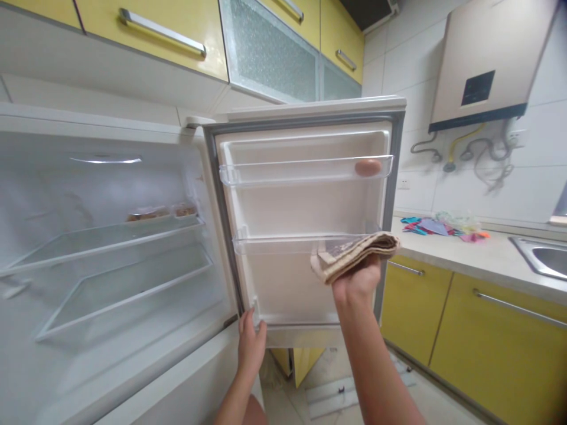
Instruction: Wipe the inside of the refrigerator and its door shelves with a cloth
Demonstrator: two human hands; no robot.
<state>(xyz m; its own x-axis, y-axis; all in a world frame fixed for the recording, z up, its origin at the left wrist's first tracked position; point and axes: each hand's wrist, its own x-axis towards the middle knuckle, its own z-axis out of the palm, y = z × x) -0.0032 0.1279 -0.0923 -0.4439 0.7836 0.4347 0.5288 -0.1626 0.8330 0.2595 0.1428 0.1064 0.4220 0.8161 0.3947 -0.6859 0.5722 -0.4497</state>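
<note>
A folded brown and beige cloth (354, 257) is in my right hand (358, 283), gripped from below at the middle shelf of the open fridge door (287, 206). My left hand (252, 339) is at the door's lower hinge-side corner, fingers apart, touching the bottom shelf area. A clear upper door shelf (287, 172) holds one brown egg (368, 167) at its right end. Inside the fridge, small clear packs of food (148, 213) sit at the back of the upper glass shelf (106, 239).
Right of the door, a counter (500, 254) bears colourful cloths (432, 226) and a sink (544, 257). A water heater (487, 65) hangs above. Yellow cabinets (496, 336) stand below, and more (155, 29) are overhead. A white panel (332, 398) lies on the floor.
</note>
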